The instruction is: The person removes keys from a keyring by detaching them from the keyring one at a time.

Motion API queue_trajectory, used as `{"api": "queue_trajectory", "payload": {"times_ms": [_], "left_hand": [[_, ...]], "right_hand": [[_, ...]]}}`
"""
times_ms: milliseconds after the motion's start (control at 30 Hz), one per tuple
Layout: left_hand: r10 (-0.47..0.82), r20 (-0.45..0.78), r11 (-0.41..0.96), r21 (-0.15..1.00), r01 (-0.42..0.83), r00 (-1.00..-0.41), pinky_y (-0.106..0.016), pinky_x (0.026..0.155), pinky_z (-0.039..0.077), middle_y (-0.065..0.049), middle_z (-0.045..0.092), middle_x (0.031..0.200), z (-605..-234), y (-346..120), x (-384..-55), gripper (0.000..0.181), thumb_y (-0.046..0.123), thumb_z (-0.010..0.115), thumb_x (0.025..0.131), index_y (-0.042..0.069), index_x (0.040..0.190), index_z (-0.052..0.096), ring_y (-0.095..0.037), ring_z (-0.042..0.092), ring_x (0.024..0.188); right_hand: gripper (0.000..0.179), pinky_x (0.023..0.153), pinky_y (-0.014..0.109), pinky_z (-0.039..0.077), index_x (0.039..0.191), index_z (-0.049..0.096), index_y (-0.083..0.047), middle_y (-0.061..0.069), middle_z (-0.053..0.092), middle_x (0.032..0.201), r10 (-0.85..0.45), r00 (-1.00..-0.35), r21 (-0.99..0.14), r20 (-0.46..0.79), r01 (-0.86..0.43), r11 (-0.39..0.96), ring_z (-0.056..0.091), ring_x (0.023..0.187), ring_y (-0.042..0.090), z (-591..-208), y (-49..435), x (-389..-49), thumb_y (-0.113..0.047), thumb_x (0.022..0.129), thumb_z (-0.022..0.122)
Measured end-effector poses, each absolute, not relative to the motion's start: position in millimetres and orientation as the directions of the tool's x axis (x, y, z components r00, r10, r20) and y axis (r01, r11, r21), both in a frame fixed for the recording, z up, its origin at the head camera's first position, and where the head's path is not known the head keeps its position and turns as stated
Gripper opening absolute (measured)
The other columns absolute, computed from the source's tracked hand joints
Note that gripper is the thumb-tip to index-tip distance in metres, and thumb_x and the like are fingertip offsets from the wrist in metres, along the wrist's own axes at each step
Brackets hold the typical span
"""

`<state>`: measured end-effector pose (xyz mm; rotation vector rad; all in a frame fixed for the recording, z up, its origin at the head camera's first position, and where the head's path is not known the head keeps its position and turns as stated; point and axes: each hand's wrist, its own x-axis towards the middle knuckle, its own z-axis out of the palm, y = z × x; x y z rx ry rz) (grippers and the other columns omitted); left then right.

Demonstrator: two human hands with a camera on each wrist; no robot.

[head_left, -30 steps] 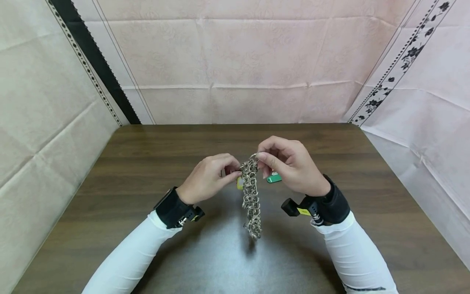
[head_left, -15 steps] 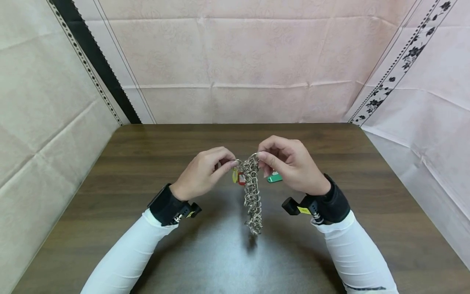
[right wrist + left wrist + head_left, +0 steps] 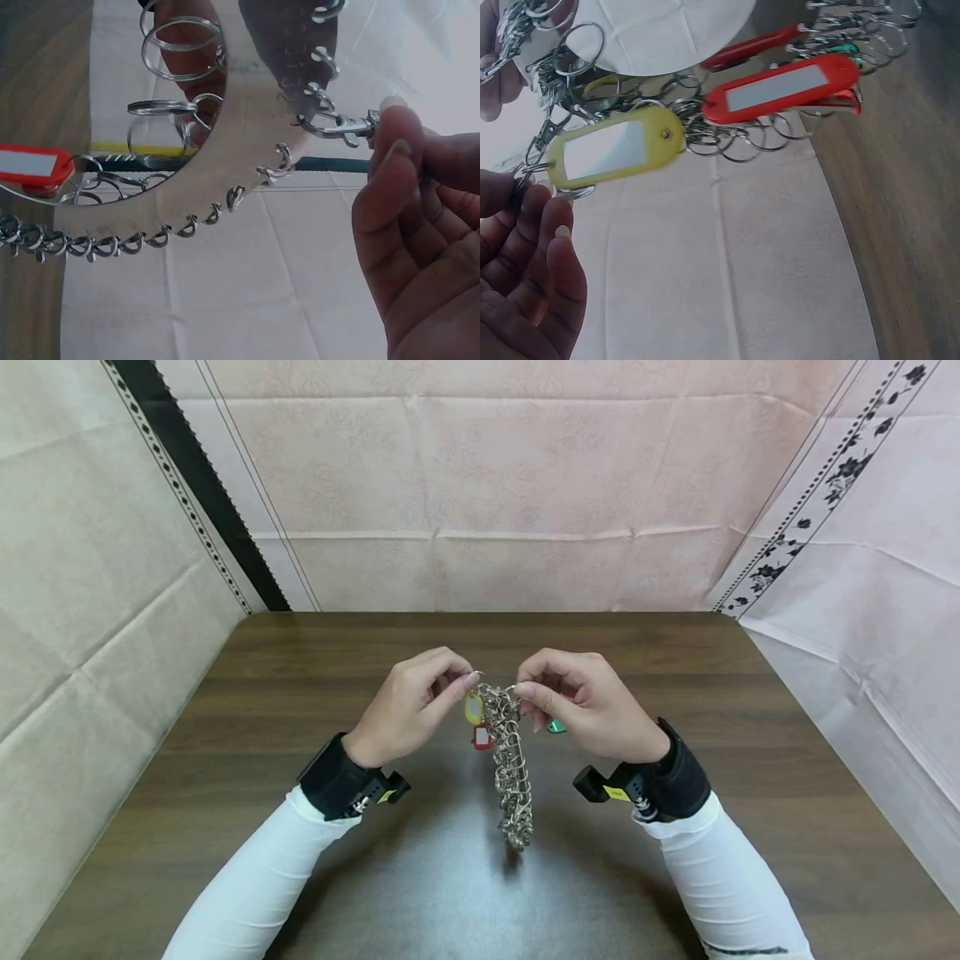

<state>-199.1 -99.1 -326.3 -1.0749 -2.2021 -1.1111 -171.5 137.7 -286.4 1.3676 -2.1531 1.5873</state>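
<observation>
Between the hands hangs a bunch of metal key rings and snap hooks (image 3: 513, 777), fastened around a flat, shiny, ring-shaped plate (image 3: 202, 176). My left hand (image 3: 416, 702) pinches a split ring (image 3: 526, 176) carrying a yellow key tag (image 3: 615, 148). A red key tag (image 3: 780, 88) hangs beside it, also seen below the left fingers in the head view. My right hand (image 3: 585, 702) pinches a snap hook (image 3: 356, 127) between thumb and fingers; its hook end is at the plate's edge. A green tag (image 3: 557, 726) shows partly behind the right hand.
The bunch hangs over a brown wooden table (image 3: 300, 760). Pale cloth (image 3: 525, 485) hangs behind the table and along both sides. Each wrist wears a black strap with a small camera (image 3: 596, 783).
My left hand has moved left and up, drawing the ring out from the bunch. The yellow and red tags have come into view. My right hand has shifted slightly down and left.
</observation>
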Motion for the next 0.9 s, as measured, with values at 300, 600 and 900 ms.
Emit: {"api": "queue_trajectory", "payload": {"times_ms": [300, 600, 900], "left_hand": [[0.416, 0.689, 0.364, 0.471, 0.804, -0.593, -0.024, 0.055, 0.039, 0.004, 0.057, 0.084, -321.5, -100.2, -194.4, 0.018, 0.026, 0.054, 0.098, 0.012, 0.094, 0.063, -0.008, 0.046, 0.065], [0.406, 0.724, 0.348, 0.442, 0.826, -0.558, -0.023, 0.054, 0.038, 0.003, 0.058, 0.083, -319.9, -98.3, -190.2, 0.015, 0.022, 0.057, 0.096, 0.009, 0.093, 0.063, -0.007, 0.044, 0.065], [0.401, 0.731, 0.348, 0.435, 0.831, -0.551, -0.022, 0.057, 0.04, 0.001, 0.059, 0.083, -318.1, -95.7, -187.8, 0.014, 0.021, 0.058, 0.095, 0.008, 0.093, 0.063, -0.007, 0.047, 0.069]], "right_hand": [[0.005, 0.051, 0.03, 0.049, 0.089, 0.06, -0.001, 0.004, 0.057, 0.069, -0.617, -0.574, -0.701, 0.538, -0.711, 0.05, 0.054, 0.057, 0.014, -290.8, 129.6, -168.0, -0.005, 0.092, 0.059], [0.004, 0.05, 0.029, 0.047, 0.09, 0.059, -0.004, 0.0, 0.055, 0.067, -0.667, -0.543, -0.689, 0.51, -0.722, 0.06, 0.054, 0.057, 0.013, -295.4, 124.4, -166.8, -0.006, 0.094, 0.057], [0.004, 0.054, 0.027, 0.05, 0.088, 0.06, -0.007, 0.001, 0.057, 0.073, -0.717, -0.51, -0.682, 0.475, -0.728, 0.065, 0.056, 0.059, 0.011, -298.1, 119.8, -167.3, -0.005, 0.092, 0.06]]}}
